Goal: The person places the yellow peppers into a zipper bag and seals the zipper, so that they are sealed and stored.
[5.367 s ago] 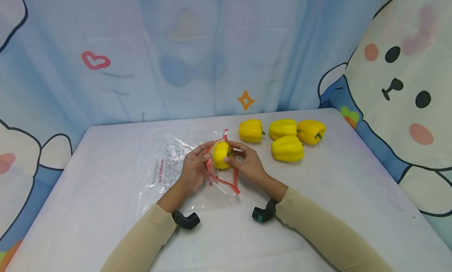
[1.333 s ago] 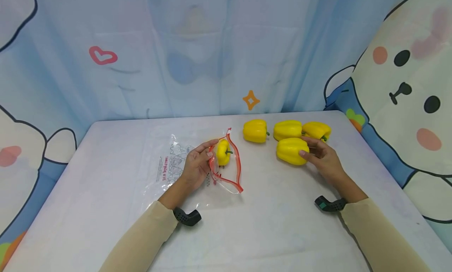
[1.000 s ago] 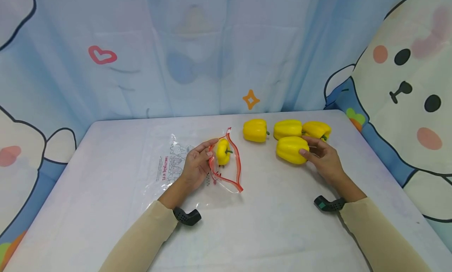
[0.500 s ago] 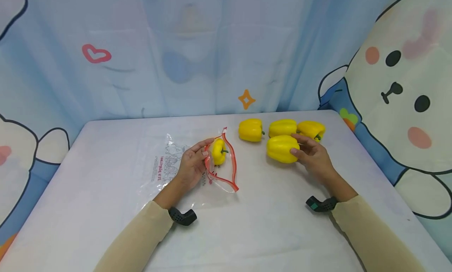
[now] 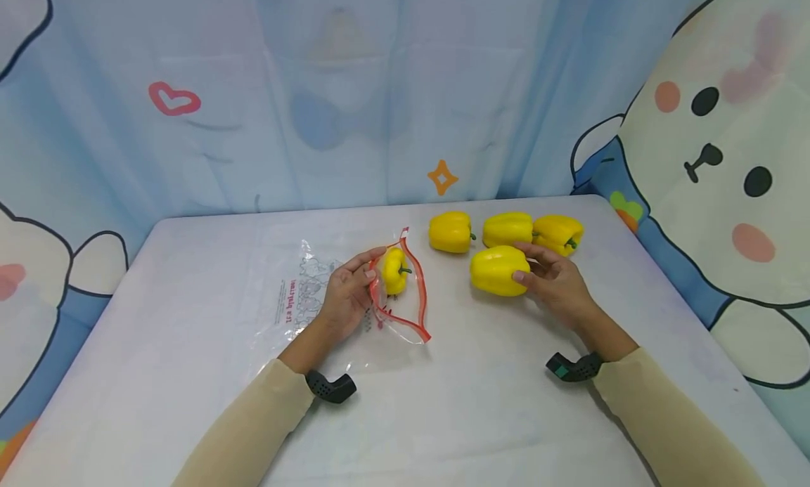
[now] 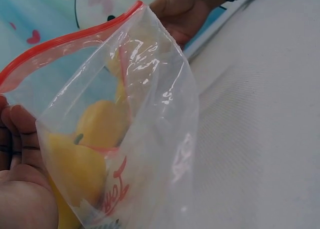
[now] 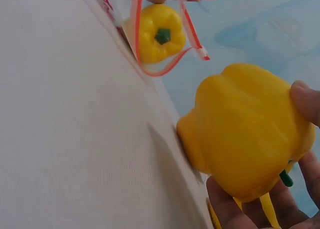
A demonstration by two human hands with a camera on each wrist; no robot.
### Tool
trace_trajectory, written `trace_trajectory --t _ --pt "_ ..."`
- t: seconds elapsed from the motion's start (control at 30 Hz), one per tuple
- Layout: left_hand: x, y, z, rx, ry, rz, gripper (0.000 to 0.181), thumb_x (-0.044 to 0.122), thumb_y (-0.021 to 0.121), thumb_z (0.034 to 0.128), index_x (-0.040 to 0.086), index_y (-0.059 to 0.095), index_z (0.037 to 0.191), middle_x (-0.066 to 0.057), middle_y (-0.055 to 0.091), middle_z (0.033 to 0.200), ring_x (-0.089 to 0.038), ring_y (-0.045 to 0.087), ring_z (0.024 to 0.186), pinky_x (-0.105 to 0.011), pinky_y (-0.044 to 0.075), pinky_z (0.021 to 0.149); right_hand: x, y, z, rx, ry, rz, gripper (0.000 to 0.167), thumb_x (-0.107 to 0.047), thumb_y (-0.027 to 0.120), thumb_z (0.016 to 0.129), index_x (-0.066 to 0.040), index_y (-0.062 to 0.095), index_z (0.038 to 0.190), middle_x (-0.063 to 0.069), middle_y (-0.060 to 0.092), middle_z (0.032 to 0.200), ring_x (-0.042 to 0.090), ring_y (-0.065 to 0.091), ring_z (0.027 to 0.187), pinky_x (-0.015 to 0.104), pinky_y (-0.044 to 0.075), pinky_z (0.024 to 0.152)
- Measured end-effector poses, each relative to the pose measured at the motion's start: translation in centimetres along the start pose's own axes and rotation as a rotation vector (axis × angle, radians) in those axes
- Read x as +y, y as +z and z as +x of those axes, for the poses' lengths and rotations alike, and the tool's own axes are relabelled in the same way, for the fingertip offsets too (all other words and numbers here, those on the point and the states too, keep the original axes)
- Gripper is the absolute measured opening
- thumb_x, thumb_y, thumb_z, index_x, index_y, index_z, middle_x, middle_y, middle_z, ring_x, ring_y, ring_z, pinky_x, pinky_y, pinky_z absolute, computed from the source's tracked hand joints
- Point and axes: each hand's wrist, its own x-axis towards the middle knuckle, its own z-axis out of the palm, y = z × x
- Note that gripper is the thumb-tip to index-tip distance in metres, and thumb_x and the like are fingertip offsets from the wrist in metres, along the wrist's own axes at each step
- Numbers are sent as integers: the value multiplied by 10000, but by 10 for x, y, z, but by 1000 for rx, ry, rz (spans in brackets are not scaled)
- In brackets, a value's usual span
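My left hand [image 5: 344, 297] holds the rim of a clear zip bag [image 5: 344, 346] by its red-edged mouth, which gapes to the right. Inside the mouth lies a yellow bell pepper [image 5: 395, 272] with a green stem, also visible in the right wrist view as a pepper [image 7: 159, 34] framed by the red zip. My right hand [image 5: 557, 284] grips another yellow bell pepper [image 5: 498, 270] by its stem end, thumb on the near side. In the right wrist view this held pepper [image 7: 250, 129] appears raised off the tabletop, above a shadow.
Behind the held pepper sit three more yellow bell peppers: one apart [image 5: 450, 232], and a pair, left [image 5: 507, 228] and right [image 5: 558, 232]. A white cloth covers the table [image 5: 481, 417]. A blue printed curtain [image 5: 354, 121] hangs along its back edge.
My right hand has left the pepper in the bag, moved right to the front pepper of the group, gripped it and brought it slightly left. The left hand keeps holding the bag.
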Motion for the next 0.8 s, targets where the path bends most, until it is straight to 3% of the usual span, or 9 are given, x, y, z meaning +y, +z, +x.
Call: trace_trajectory --t 0.3,0.5,0.57,0.7,0.8 --pt "0 3 -1 5 -8 -8 374 66 492 946 40 547 1315 13 602 1061 -71 543 789 -131 540 760 -11 23 -2 0 -36 167 447 -105 684 907 -135 507 1317 -41 499 1275 94 565 1062 144 537 861" --pt "0 4 -1 27 -10 -15 376 51 494 934 27 552 1304 -23 564 1321 -88 558 949 -144 536 853 -17 47 -2 20 -9 99 485 -161 708 898 -112 495 1331 -84 488 1290 79 548 1109 140 534 861" --pt "0 4 -2 31 -11 -12 382 53 497 934 16 546 1311 -27 558 1334 -96 559 1000 -153 530 889 -19 55 -2 7 9 96 506 -162 702 902 -97 476 1349 -74 477 1304 79 548 1121 143 531 875" --pt "0 4 -3 27 -8 -4 391 53 486 944 5 526 1330 -15 552 1357 -107 554 1105 -179 511 953 -24 70 1 -29 50 178 516 -166 673 922 -95 441 1377 -26 453 1302 108 557 1101 181 549 871" --pt "0 4 -2 20 -8 1 421 55 482 946 -18 491 1361 -11 557 1330 -87 563 1031 -157 521 913 -29 79 3 -59 63 278 488 -177 643 940 -115 430 1375 -2 437 1268 140 545 1083 207 560 858"
